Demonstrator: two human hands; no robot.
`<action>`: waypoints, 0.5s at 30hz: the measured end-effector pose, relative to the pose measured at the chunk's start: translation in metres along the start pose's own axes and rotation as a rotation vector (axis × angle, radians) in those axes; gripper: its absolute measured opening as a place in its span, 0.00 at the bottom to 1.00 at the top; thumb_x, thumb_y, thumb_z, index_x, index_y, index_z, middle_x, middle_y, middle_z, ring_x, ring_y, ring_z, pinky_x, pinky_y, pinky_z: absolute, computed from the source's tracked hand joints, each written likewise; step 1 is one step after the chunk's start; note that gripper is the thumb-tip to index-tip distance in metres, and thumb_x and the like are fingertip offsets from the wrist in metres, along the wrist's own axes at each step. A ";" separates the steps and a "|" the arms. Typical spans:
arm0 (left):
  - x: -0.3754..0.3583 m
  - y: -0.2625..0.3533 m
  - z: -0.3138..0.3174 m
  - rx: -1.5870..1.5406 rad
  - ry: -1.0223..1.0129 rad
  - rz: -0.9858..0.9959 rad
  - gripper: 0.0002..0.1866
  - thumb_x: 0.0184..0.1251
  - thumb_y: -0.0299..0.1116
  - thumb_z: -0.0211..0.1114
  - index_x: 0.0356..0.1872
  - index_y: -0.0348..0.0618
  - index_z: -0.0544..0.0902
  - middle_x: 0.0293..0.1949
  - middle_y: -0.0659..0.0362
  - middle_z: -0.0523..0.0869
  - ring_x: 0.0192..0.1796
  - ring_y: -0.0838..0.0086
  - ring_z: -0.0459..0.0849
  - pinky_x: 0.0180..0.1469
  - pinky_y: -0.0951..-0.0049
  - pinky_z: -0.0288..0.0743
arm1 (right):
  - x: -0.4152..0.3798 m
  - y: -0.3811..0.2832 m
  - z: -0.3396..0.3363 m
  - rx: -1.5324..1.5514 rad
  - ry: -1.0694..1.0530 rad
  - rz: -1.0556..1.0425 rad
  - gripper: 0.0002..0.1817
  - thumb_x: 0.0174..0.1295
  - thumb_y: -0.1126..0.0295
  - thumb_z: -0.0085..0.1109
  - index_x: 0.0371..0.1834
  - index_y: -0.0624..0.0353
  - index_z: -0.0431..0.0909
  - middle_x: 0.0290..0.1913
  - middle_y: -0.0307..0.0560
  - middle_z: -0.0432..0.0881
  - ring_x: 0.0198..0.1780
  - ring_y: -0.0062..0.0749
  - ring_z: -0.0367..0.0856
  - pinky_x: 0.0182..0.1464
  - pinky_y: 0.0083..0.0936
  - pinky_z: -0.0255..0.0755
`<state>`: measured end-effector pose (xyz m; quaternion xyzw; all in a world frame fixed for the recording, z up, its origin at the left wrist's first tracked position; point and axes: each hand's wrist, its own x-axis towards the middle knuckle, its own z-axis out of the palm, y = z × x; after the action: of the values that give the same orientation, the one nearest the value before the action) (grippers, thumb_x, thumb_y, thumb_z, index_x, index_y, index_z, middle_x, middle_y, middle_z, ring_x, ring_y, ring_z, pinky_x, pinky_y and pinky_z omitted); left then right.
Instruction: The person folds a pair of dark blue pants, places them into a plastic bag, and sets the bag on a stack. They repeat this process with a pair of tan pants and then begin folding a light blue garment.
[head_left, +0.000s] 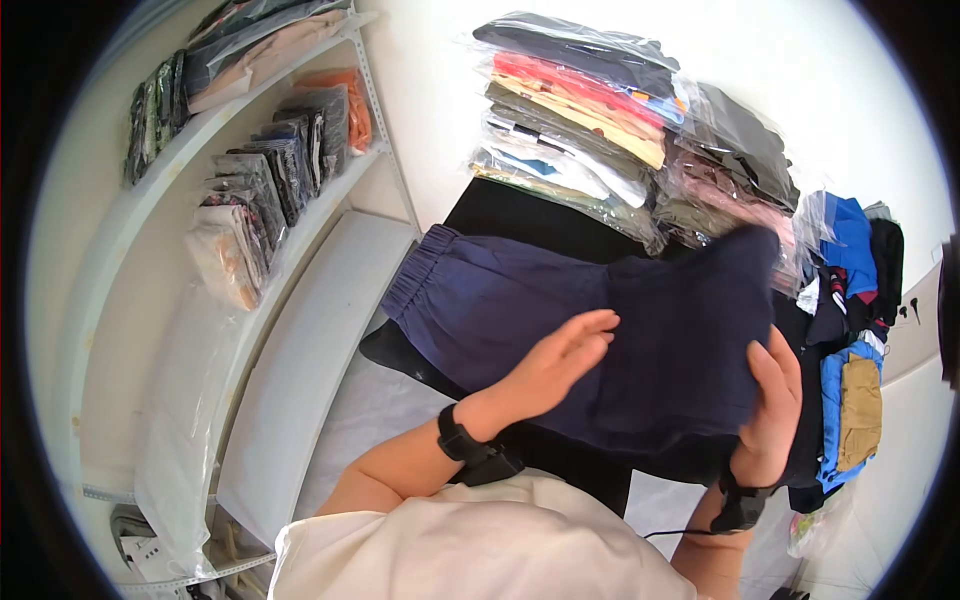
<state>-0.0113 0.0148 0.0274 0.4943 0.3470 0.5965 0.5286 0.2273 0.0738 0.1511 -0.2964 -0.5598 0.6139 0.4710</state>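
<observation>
Navy pants (500,290) with a gathered elastic waistband lie across a black table surface, the waistband toward the upper left. Their right part is folded over on itself in a darker, slightly blurred layer. Above the middle of the fabric, near the edge of this fold, is my left hand (560,365), its fingers stretched out and holding nothing. My right hand (770,400) is at the right edge of the folded part, with the thumb over the cloth and the fingers behind it. Both wrists wear black bands.
Bagged folded clothes (575,120) are stacked behind the pants, beside a second bagged pile (740,160). More folded garments (850,400) lie at the right. A white metal shelf (300,380) stands at the left, with packed clothes (290,160) on its upper levels.
</observation>
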 end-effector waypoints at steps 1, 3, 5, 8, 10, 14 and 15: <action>-0.003 0.007 -0.009 -0.014 0.019 -0.004 0.31 0.83 0.50 0.45 0.75 0.38 0.62 0.71 0.50 0.71 0.70 0.61 0.73 0.70 0.62 0.65 | 0.007 -0.001 0.021 0.012 -0.108 0.020 0.22 0.69 0.73 0.54 0.64 0.73 0.72 0.59 0.56 0.82 0.57 0.33 0.82 0.61 0.26 0.73; -0.009 0.012 -0.034 -0.205 0.124 -0.071 0.34 0.82 0.57 0.40 0.75 0.40 0.63 0.71 0.51 0.71 0.68 0.64 0.74 0.69 0.63 0.67 | 0.021 0.003 0.058 -0.146 -0.364 -0.099 0.22 0.69 0.73 0.57 0.65 0.70 0.71 0.67 0.57 0.75 0.66 0.35 0.75 0.65 0.28 0.70; -0.025 0.032 -0.052 -0.343 0.325 -0.111 0.37 0.81 0.61 0.38 0.73 0.38 0.65 0.69 0.51 0.73 0.66 0.65 0.76 0.68 0.65 0.70 | 0.033 0.018 0.089 -0.292 -0.634 -0.167 0.24 0.70 0.69 0.59 0.67 0.68 0.70 0.75 0.61 0.64 0.74 0.40 0.66 0.70 0.32 0.64; -0.056 0.060 -0.082 -0.637 0.477 -0.109 0.41 0.79 0.65 0.38 0.71 0.35 0.68 0.66 0.50 0.77 0.63 0.66 0.80 0.65 0.68 0.74 | 0.043 0.061 0.099 -0.671 -0.695 -0.361 0.29 0.69 0.65 0.62 0.69 0.69 0.67 0.77 0.68 0.58 0.76 0.57 0.61 0.74 0.39 0.59; -0.073 0.050 -0.123 -0.544 0.564 -0.191 0.36 0.81 0.60 0.42 0.69 0.36 0.71 0.62 0.50 0.80 0.61 0.66 0.82 0.64 0.67 0.76 | 0.038 0.093 0.093 -0.898 -0.661 -0.335 0.31 0.68 0.62 0.62 0.69 0.70 0.67 0.76 0.67 0.59 0.77 0.58 0.59 0.76 0.42 0.57; -0.084 0.054 -0.138 -0.086 0.576 -0.288 0.25 0.80 0.43 0.55 0.66 0.33 0.74 0.58 0.53 0.83 0.57 0.69 0.83 0.62 0.69 0.76 | 0.024 0.138 0.084 -1.151 -0.677 -0.358 0.32 0.68 0.59 0.61 0.69 0.69 0.68 0.76 0.66 0.60 0.79 0.56 0.56 0.77 0.47 0.52; -0.084 0.055 -0.138 0.172 0.527 -0.329 0.22 0.78 0.36 0.58 0.65 0.32 0.74 0.57 0.54 0.84 0.56 0.71 0.83 0.62 0.70 0.75 | 0.021 0.142 0.085 -1.178 -0.657 -0.361 0.32 0.69 0.57 0.61 0.69 0.69 0.68 0.77 0.65 0.60 0.79 0.56 0.54 0.77 0.48 0.51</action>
<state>-0.1630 -0.0629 0.0232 0.3031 0.5964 0.5789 0.4662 0.1091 0.0681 0.0337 -0.2038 -0.9535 0.1779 0.1326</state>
